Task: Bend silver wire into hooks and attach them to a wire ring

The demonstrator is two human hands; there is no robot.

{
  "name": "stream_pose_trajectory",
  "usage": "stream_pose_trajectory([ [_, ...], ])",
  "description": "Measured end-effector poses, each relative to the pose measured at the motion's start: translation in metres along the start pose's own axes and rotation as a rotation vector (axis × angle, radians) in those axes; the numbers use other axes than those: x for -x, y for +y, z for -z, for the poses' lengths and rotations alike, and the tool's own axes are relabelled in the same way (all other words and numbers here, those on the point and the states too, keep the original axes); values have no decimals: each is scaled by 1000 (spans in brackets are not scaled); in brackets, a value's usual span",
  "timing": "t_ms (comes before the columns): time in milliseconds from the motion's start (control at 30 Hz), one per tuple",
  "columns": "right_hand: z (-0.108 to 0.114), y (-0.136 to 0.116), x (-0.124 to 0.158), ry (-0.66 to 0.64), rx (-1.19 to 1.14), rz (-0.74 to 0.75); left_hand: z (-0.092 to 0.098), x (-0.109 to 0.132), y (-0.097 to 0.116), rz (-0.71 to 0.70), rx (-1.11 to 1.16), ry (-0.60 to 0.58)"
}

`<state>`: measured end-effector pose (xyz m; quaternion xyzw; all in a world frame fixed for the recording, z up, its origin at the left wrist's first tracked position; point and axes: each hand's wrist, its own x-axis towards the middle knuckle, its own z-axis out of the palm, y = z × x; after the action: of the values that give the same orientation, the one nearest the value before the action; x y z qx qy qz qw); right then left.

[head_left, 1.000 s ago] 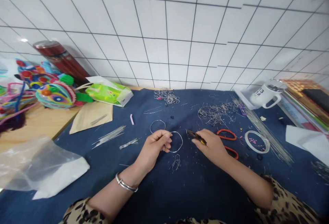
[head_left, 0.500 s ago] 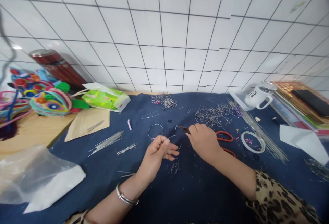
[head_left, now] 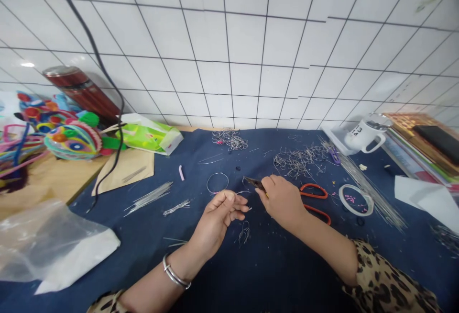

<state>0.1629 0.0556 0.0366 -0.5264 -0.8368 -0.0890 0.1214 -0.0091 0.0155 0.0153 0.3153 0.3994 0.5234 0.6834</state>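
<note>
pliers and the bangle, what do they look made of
Pliers: probably steel with a dull finish, judging by the dark nose; handles mostly hidden. Bangle: silver-coloured metal, seemingly polished, as it catches bright highlights; which metal is unclear.

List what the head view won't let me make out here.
Most of the handles of the pliers: head view, hidden by the right hand.
The held part of the wire: head view, covered by the fingers of the left hand.
Whether the pliers' tips grip anything: head view, too small to tell.
The full extent of the plastic bag: head view, cut off by the left edge.
</note>
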Motion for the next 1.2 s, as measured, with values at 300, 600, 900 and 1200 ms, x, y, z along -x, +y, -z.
stream_pose_trajectory([
  [300,2,-6,1,25,-60,12,-4,2,-1,21,76,45],
  [600,3,-2,1,-9,-113,-33,0,1,-1,-29,-113,66],
  [900,5,-4,3,-14,-97,-15,2,0,8,-178,-397,41],
  [1200,7,-9,6,-16,-107,17,9,-1,7,-242,-546,65],
])
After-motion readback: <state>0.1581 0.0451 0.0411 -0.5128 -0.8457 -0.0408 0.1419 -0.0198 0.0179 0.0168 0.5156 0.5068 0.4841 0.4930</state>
